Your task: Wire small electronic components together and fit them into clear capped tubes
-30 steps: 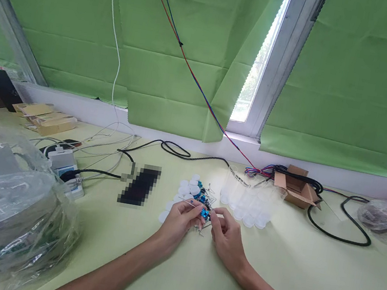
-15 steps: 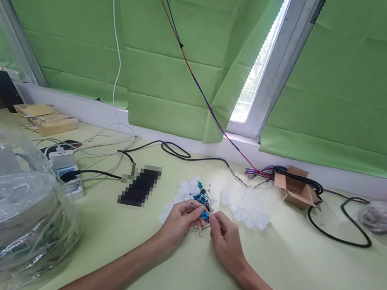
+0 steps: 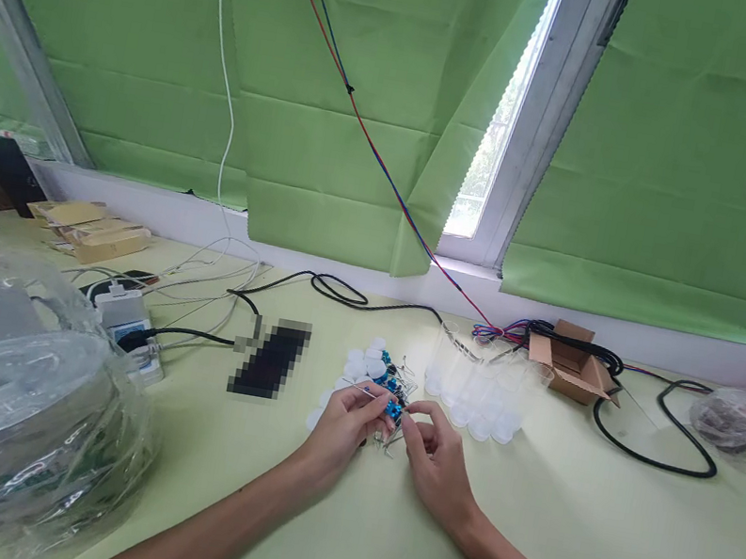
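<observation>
One view recorded, from the person's head, facing forward and down across the desk (image 3: 272,539) to the green blinds (image 3: 334,168) behind it. Coverage is wide (the window frames (image 3: 548,128) spread apart toward the top). The hands (image 3: 335,424) appear small, below centre and slightly to the right; the forearms (image 3: 218,519) enter from the bottom edge. A plastic-wrapped object (image 3: 27,422) looms large at the left, cut by the picture's edge.
</observation>
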Action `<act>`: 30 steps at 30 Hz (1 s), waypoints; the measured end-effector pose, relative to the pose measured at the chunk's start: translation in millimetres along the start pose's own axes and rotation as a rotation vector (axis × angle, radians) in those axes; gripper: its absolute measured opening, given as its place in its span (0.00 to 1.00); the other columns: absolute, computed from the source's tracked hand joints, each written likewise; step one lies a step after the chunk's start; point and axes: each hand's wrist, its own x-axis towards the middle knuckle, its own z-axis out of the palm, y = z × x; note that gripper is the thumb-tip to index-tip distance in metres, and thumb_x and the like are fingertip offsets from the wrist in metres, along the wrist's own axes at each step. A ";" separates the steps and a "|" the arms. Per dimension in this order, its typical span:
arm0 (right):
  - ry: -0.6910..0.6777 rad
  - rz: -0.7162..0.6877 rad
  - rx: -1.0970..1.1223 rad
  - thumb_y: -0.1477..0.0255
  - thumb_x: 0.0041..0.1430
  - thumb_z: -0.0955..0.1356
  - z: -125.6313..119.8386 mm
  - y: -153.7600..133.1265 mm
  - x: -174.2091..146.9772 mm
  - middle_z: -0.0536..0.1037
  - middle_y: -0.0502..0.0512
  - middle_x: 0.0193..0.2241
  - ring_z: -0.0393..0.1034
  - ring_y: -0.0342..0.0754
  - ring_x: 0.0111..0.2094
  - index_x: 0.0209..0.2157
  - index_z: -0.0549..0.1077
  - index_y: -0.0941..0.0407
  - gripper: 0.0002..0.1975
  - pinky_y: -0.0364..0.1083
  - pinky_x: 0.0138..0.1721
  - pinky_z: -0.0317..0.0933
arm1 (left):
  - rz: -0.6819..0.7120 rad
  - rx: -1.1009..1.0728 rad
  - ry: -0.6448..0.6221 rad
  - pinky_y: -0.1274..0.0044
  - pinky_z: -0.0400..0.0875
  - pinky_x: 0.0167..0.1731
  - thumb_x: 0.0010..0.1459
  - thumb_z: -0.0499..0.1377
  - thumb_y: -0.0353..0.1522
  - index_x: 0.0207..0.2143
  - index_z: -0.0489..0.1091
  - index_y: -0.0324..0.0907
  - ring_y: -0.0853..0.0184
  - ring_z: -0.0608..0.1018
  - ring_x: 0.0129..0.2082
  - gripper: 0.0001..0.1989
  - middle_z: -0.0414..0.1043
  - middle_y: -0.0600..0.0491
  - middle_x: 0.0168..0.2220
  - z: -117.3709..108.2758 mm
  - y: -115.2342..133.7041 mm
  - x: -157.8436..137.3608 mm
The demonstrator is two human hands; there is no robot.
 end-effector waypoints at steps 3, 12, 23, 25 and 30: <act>-0.030 -0.020 0.017 0.58 0.64 0.63 0.3 -1.3 -0.7 0.54 0.39 0.15 0.46 0.40 0.18 0.40 0.64 0.56 0.15 0.41 0.21 0.41 | -0.011 0.002 0.004 0.77 0.67 0.29 0.51 0.67 0.38 0.29 0.74 0.38 0.71 0.71 0.23 0.11 0.70 0.54 0.23 -0.7 1.2 0.9; -0.033 0.004 -0.016 0.57 0.66 0.60 0.3 2.0 1.2 0.53 0.41 0.15 0.44 0.40 0.18 0.30 0.66 0.56 0.18 0.43 0.20 0.39 | -0.004 0.050 -0.029 0.77 0.68 0.29 0.51 0.67 0.38 0.30 0.75 0.38 0.70 0.72 0.25 0.11 0.72 0.53 0.26 0.4 0.0 -0.4; 0.024 0.001 -0.057 0.57 0.68 0.56 0.3 5.1 2.1 0.57 0.44 0.15 0.50 0.40 0.18 0.23 0.64 0.56 0.24 0.43 0.21 0.45 | -0.026 0.056 -0.040 0.77 0.69 0.29 0.51 0.67 0.38 0.30 0.74 0.38 0.70 0.73 0.25 0.11 0.71 0.54 0.25 3.7 1.0 -2.1; 0.024 0.004 -0.039 0.58 0.67 0.59 0.0 3.6 2.0 0.56 0.42 0.15 0.48 0.40 0.18 0.27 0.65 0.56 0.20 0.43 0.21 0.42 | -0.017 0.041 -0.019 0.77 0.69 0.29 0.51 0.67 0.37 0.30 0.74 0.38 0.70 0.73 0.25 0.11 0.71 0.54 0.26 2.1 -0.1 -0.7; -0.006 -0.029 0.016 0.62 0.64 0.64 -0.1 0.7 1.4 0.54 0.38 0.16 0.46 0.40 0.18 0.41 0.64 0.56 0.12 0.42 0.21 0.42 | -0.013 0.029 -0.001 0.78 0.68 0.29 0.51 0.67 0.37 0.29 0.74 0.38 0.71 0.72 0.24 0.11 0.71 0.53 0.24 1.0 1.1 1.3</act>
